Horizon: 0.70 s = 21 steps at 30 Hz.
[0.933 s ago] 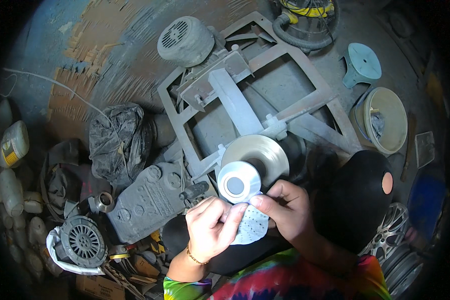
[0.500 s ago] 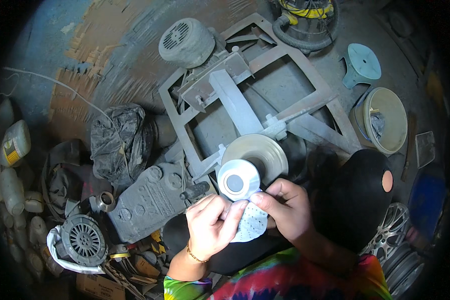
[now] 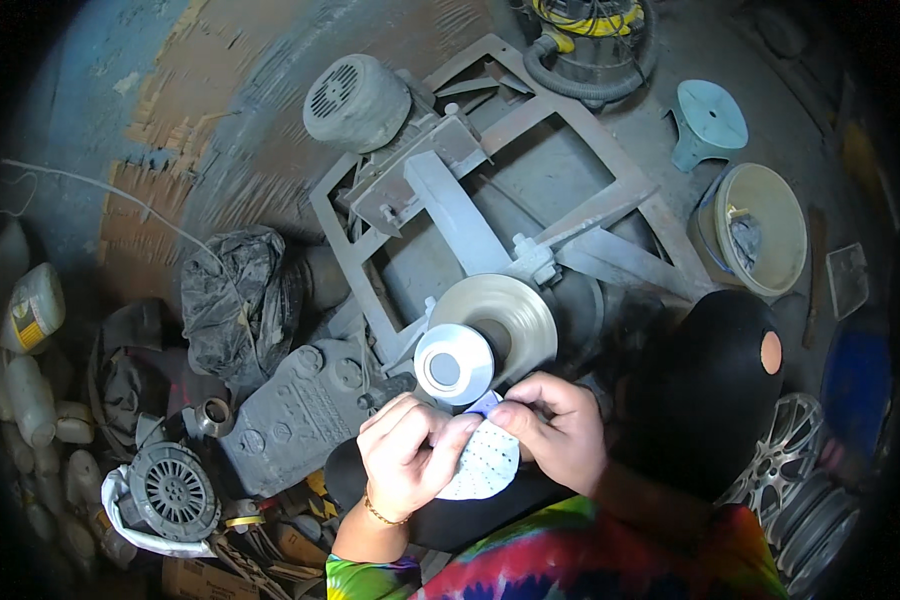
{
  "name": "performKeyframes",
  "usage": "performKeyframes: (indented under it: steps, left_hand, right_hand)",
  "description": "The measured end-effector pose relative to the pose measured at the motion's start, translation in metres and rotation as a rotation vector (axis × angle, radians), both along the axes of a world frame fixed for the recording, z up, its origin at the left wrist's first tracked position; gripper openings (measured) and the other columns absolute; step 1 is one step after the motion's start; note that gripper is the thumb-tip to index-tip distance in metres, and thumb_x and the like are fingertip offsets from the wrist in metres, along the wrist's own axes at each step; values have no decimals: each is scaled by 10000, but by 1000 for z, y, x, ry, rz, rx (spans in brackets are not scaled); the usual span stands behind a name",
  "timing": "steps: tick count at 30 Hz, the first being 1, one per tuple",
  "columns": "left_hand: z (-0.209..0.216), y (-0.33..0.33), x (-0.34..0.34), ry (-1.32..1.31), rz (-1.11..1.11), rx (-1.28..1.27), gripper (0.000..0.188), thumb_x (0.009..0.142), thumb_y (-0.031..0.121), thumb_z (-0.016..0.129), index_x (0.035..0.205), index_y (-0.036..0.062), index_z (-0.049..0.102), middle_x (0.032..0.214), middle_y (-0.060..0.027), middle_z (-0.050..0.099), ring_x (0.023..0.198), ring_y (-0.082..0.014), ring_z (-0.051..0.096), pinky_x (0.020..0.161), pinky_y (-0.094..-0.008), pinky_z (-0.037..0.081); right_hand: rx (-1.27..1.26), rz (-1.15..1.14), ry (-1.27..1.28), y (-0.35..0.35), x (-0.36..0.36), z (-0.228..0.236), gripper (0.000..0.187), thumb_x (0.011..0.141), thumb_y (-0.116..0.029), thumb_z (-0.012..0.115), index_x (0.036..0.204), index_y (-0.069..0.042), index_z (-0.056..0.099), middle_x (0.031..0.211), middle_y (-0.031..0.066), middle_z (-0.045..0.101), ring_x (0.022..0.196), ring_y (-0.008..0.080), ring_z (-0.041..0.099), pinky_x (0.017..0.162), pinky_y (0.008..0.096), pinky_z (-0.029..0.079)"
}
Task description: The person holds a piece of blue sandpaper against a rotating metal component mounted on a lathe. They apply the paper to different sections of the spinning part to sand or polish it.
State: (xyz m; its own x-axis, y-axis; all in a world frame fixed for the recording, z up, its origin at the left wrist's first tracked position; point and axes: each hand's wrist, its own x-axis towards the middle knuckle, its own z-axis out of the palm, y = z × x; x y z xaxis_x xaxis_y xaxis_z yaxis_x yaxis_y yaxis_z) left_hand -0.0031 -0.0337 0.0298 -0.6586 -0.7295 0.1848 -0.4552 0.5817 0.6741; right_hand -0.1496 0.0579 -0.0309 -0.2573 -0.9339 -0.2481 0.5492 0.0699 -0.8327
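Pinched between my two hands is a white, perforated sanding disc (image 3: 482, 463), its round lower part hanging over my lap and a purplish flap showing at its upper edge. My left hand (image 3: 405, 447) grips its left side between thumb and bent fingers. The thumb and fingers of my right hand (image 3: 558, 425) are closed on the upper right edge, by the flap. Just beyond my fingers is a white round piece with a grey centre (image 3: 453, 367). It overlaps the front left of a wide, dish-shaped metal part (image 3: 525, 318) on the frame.
A dusty metal frame (image 3: 610, 185) with a motor (image 3: 358, 102) stands ahead. To the right are a bucket (image 3: 778, 230), a turquoise stool (image 3: 712, 118) and a wheel rim (image 3: 785, 445). A vacuum cleaner (image 3: 595, 45) stands far off. Bottles (image 3: 32, 400) crowd the left.
My hands and the sanding disc have moved slightly down and left in view, away from the white round piece. More of the purplish flap shows. The whole scene has shifted a little.
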Motion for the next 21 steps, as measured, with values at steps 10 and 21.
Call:
performKeyframes:
  steps: [10,21]
  left_hand:
    - [-3,2,-3,-103,90,-176,325,726,70,847,648,68,532,554,-52,497,462,-214,477,459,-317,383]
    - [-2,-1,1,-64,112,-78,332,743,49,833,632,54,520,549,-43,480,456,-193,456,456,-303,368]
  right_hand:
    - [119,21,-139,-10,2,7,185,939,-127,711,840,16,648,718,8,651,681,10,555,573,207,445]
    - [76,-30,3,-13,8,1,206,899,-112,751,776,-12,619,690,12,649,660,21,567,567,229,460]
